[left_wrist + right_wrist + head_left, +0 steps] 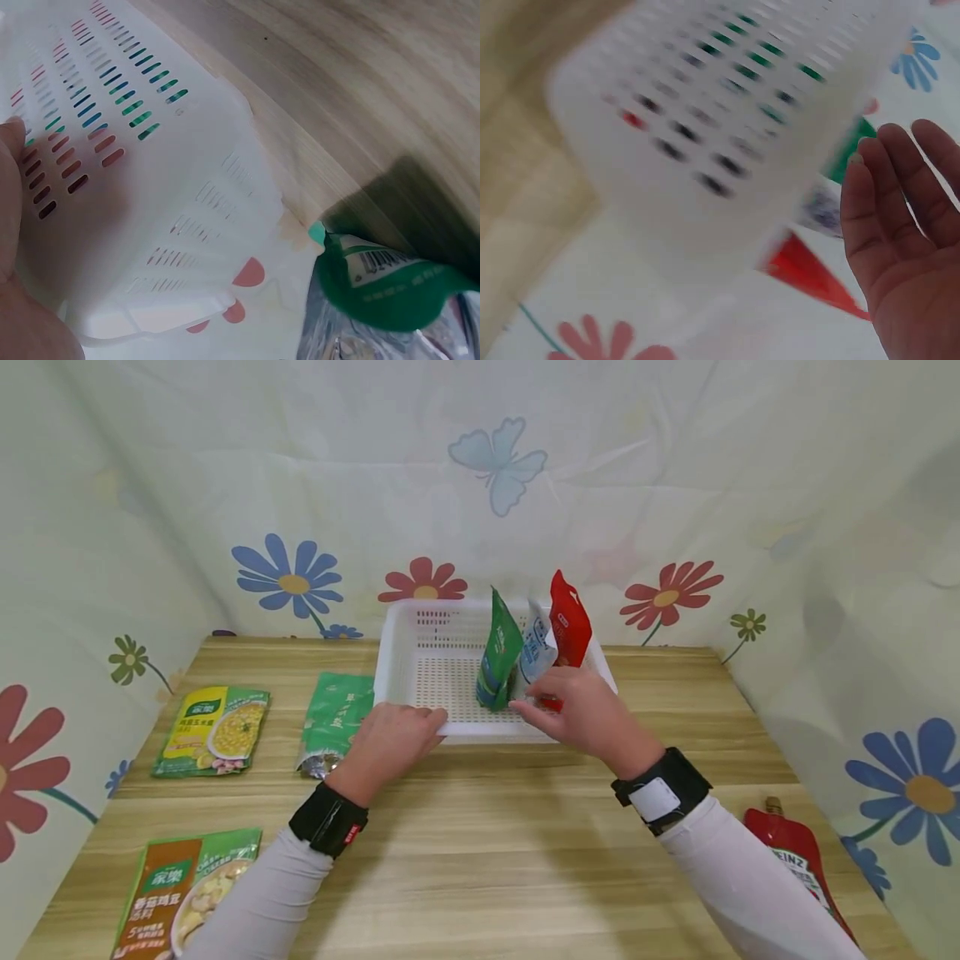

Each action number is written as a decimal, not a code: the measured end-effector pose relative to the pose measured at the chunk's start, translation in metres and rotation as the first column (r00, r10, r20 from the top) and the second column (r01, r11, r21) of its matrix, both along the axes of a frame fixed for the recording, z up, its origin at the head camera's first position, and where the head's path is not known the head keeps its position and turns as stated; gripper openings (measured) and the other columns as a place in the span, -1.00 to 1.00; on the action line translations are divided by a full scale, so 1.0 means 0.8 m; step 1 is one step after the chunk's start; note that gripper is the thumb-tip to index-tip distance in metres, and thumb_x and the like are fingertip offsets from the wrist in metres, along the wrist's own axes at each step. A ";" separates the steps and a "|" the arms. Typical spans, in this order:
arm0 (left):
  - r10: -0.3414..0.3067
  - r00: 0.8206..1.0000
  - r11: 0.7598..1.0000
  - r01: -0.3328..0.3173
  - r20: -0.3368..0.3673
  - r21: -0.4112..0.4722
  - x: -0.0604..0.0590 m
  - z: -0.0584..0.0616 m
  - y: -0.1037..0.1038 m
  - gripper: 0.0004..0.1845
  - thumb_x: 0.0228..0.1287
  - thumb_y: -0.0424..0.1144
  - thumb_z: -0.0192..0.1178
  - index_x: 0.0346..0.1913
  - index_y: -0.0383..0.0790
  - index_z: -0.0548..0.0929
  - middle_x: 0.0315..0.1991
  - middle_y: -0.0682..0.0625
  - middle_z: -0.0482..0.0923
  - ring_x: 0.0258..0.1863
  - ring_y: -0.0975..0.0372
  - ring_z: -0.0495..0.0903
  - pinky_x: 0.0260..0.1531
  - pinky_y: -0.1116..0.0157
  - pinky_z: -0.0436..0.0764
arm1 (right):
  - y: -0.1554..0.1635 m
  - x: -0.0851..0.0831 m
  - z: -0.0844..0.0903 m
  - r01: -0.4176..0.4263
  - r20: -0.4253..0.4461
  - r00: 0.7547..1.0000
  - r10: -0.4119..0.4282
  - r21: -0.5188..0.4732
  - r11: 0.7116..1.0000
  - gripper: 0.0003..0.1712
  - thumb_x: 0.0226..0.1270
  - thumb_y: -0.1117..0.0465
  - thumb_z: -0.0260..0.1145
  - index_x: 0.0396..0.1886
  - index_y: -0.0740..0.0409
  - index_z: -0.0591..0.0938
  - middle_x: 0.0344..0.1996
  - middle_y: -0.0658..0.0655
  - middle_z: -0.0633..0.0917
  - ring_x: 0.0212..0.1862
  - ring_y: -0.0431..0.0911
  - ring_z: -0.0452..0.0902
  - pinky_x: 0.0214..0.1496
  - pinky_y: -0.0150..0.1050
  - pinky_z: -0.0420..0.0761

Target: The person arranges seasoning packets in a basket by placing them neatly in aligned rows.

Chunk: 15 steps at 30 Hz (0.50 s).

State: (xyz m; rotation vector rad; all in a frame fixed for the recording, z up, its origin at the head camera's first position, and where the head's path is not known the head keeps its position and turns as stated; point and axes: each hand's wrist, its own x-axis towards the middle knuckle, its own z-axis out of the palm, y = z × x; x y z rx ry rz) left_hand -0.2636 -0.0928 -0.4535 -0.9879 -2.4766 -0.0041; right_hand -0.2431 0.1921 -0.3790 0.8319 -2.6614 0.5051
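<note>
A white plastic basket (432, 672) with slotted walls stands at the back of the table. My left hand (393, 743) grips its front left rim, the thumb (11, 135) against the outer wall in the left wrist view. Over the front right rim is my right hand (585, 714), with fairly straight fingers (911, 180) and nothing visibly held. Inside the basket a green pouch (500, 652), a white and blue pouch (537, 647) and a red pouch (570, 622) stand side by side. The right hand partly hides the last two in the head view.
Left of the basket lie a green pouch with a silvery end (337, 714) and a yellow-green soup packet (216, 731). A brown-green soup packet (183, 893) is at the front left, a red ketchup pouch (795, 860) at the right. Flowered cloth (495, 543) surrounds the table.
</note>
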 end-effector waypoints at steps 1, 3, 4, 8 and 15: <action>0.000 1.000 1.000 0.000 -0.002 0.000 0.000 0.000 0.000 -0.73 0.32 -0.02 0.40 -0.30 -0.09 0.58 -0.49 0.06 0.72 -0.66 0.25 0.51 -0.66 0.24 0.54 | 0.006 0.002 -0.008 0.007 0.025 1.000 -0.007 0.002 1.000 -0.67 0.29 -0.12 0.49 -0.21 0.03 0.81 -0.41 0.01 0.75 -0.35 -0.14 0.60 -0.20 -0.18 0.69; 0.004 1.000 1.000 -0.004 -0.007 -0.003 0.000 -0.001 0.000 -0.73 0.31 -0.02 0.41 -0.31 -0.09 0.58 -0.49 0.06 0.72 -0.66 0.24 0.52 -0.65 0.21 0.55 | 0.016 0.004 -0.023 0.031 0.068 0.997 -0.032 0.018 0.999 -0.61 0.29 -0.16 0.47 -0.14 0.02 0.82 -0.34 0.00 0.78 -0.31 -0.15 0.64 -0.19 -0.19 0.71; 0.005 1.000 1.000 -0.006 -0.009 -0.003 0.001 -0.001 -0.001 -0.73 0.31 -0.02 0.41 -0.31 -0.09 0.58 -0.50 0.06 0.71 -0.66 0.24 0.53 -0.65 0.21 0.55 | 0.021 0.005 -0.030 0.048 0.081 0.995 -0.051 0.039 0.998 -0.58 0.29 -0.19 0.46 -0.11 0.01 0.82 -0.31 0.00 0.79 -0.29 -0.15 0.65 -0.19 -0.21 0.70; 0.006 1.000 1.000 -0.006 -0.012 0.002 0.002 0.001 -0.001 -0.75 0.33 -0.03 0.39 -0.32 -0.09 0.58 -0.51 0.07 0.70 -0.67 0.24 0.51 -0.66 0.20 0.54 | 0.038 0.008 -0.049 0.095 0.080 0.991 -0.104 0.112 0.989 -0.51 0.26 -0.24 0.45 -0.07 0.04 0.82 -0.29 0.03 0.80 -0.31 -0.16 0.63 -0.28 -0.29 0.63; 0.001 1.000 1.000 -0.001 -0.013 -0.002 0.003 0.002 0.002 -0.75 0.38 -0.03 0.34 -0.32 -0.10 0.58 -0.52 0.07 0.69 -0.69 0.27 0.46 -0.69 0.23 0.51 | 0.054 0.006 -0.065 0.084 0.033 0.995 -0.092 0.196 0.977 -0.62 0.27 -0.16 0.48 -0.20 0.05 0.76 -0.47 -0.01 0.74 -0.50 -0.21 0.51 -0.50 -0.36 0.41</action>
